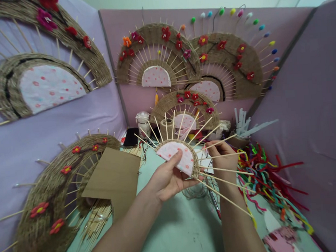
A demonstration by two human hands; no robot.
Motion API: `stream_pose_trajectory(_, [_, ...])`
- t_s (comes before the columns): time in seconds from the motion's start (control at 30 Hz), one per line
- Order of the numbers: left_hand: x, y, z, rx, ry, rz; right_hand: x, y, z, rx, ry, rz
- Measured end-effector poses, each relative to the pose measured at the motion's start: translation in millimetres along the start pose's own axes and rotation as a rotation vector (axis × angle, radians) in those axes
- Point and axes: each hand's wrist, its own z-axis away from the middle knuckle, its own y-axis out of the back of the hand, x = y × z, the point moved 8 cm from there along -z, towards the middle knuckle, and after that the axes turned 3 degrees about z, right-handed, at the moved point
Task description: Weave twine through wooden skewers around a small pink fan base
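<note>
My left hand (171,175) grips a small half-round fan frame (177,154), thumb on its white, pink-spotted cloth face and fingers beneath. Thin wooden sticks (205,137) radiate from its curved edge, where a narrow band of twine (195,160) is woven between them. Behind the sticks on the frame's right side is my right hand (223,153), its thumb and fingers pinched together close to the weave. What the pinch holds is too small to make out. Below the frame lies a loose coil of twine (194,191) on the table.
Finished woven fans (156,34) with red flowers stand along the back and left panels. Left lie brown cardboard (113,172) and a bundle of sticks (98,219). At right are colourful pipe cleaners (263,173). A lidded jar (143,124), black phone (130,138) and pen (214,203) are also on the table.
</note>
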Motion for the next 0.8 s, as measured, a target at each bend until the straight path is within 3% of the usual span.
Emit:
stream_pose_trajectory(0.13, [10, 2.2, 0, 0.012, -0.057, -0.027, -6, 5, -1, -0.052, 0.026, 0.068])
stream_pose_trajectory(0.27, [20, 10.0, 0, 0.083, -0.120, -0.038, -6, 13, -1, -0.096, -0.053, 0.121])
stream_pose_trajectory(0.47, [32, 16.0, 1, 0.114, -0.186, -0.048, -5, 20, -4, -0.355, -0.106, 0.115])
stream_pose_trajectory(0.53, [36, 18.0, 1, 0.123, -0.205, -0.043, -6, 27, -4, -0.385, -0.106, 0.063])
stream_pose_trajectory(0.63, [41, 20.5, 1, 0.138, -0.230, -0.050, -13, 37, -4, -0.357, -0.070, -0.025])
stream_pose_trajectory(0.8, [43, 21.4, 1, 0.139, -0.231, -0.134, -32, 52, -2, -0.193, 0.038, -0.080])
